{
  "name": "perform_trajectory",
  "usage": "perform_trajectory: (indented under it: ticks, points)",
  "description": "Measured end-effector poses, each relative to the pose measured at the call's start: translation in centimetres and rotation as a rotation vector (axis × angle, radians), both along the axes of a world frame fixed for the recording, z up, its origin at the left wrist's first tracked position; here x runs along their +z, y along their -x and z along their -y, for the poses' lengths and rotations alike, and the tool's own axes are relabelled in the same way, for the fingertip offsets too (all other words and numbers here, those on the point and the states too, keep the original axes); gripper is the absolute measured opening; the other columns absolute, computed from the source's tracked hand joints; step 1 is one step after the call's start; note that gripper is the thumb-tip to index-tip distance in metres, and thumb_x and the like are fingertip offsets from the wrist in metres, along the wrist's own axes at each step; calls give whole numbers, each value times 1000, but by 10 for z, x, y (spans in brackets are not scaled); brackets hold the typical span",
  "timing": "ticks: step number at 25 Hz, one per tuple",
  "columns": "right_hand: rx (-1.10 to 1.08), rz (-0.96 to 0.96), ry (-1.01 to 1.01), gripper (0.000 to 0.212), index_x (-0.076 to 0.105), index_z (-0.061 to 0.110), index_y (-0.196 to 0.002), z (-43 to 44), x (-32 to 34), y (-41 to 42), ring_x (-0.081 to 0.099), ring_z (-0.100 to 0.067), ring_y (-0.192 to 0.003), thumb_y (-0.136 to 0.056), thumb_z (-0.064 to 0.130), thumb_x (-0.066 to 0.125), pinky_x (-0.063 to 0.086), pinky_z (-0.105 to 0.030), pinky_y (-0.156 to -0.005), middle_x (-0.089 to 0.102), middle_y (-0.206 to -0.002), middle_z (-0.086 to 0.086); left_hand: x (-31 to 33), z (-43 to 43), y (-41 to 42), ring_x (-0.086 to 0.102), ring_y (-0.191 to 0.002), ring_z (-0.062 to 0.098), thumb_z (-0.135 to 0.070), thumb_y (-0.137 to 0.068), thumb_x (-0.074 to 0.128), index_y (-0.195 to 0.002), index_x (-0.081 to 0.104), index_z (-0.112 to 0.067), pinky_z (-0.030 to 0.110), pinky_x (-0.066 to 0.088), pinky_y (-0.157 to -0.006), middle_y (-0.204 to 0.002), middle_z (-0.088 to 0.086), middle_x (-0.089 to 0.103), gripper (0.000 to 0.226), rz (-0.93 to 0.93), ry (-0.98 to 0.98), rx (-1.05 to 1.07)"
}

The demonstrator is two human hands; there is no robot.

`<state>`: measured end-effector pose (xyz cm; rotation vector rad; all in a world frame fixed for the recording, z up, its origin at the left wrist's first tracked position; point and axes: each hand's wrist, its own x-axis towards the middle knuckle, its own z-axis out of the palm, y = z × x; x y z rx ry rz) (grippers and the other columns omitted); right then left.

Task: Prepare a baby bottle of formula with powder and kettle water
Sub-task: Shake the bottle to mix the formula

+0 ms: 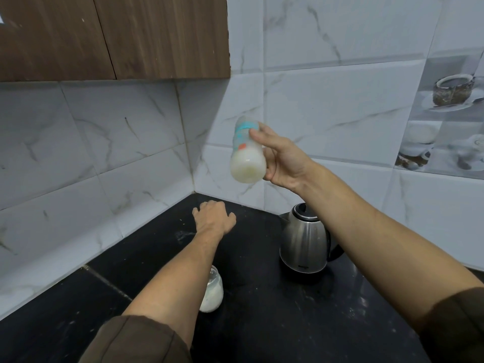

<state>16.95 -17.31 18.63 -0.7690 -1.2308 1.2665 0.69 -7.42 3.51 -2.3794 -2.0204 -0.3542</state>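
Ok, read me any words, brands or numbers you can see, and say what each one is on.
Nothing here reads clearly.
On the baby bottle: teal and orange print, too blurred to read.
On the electric kettle: a small dark mark low on the steel body, too small to read.
On the powder jar: no label shows.

I see a black counter (262, 323), flecked with pale specks, running into a corner of white marbled tiles (104, 153). Brown wood cabinet (104, 35) top left. Printed cup tiles (445, 121) on the right wall.
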Motion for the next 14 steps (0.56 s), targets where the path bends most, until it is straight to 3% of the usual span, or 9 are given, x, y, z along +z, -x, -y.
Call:
perform_trajectory:
  ticks: [5, 8, 10, 14]
  points:
    - [-291, -360, 208, 40, 58, 15, -128, -11, 4, -11, 78, -35, -71, -97, 36, 73, 44, -19, -33, 69, -122, -21, 1, 0, 3, 54, -128, 30, -45, -97, 54, -131, 67, -15, 52, 37, -115, -133, 9, 64, 47, 8, -8, 0]
    - [-180, -74, 80, 44, 53, 24, -139, 1, -2, -5, 71, -21, -58, -100, 33, 69, 37, -18, -31, 71, -108, -10, 0, 0, 0, 54, -128, 29, -46, -97, 55, -129, 68, -16, 51, 38, -114, -132, 8, 65, 46, 4, -12, -9]
    - [-128, 29, -66, 62, 46, 35, -150, 7, -6, -4, 66, -20, -57, -95, 30, 75, 41, -22, -33, 72, -106, -10, 0, -1, -1, 54, -127, 29, -46, -97, 55, -129, 69, -16, 51, 37, -114, -131, 8, 65, 46, 8, -17, -11]
    - [-509, -296, -108, 80, 33, 39, -156, -3, 10, -12, 77, -31, -73, -92, 36, 80, 39, -24, -35, 67, -132, -15, -2, -2, 0, 54, -129, 29, -46, -97, 55, -130, 68, -16, 51, 37, -115, -132, 8, 65, 47, 5, -18, -4]
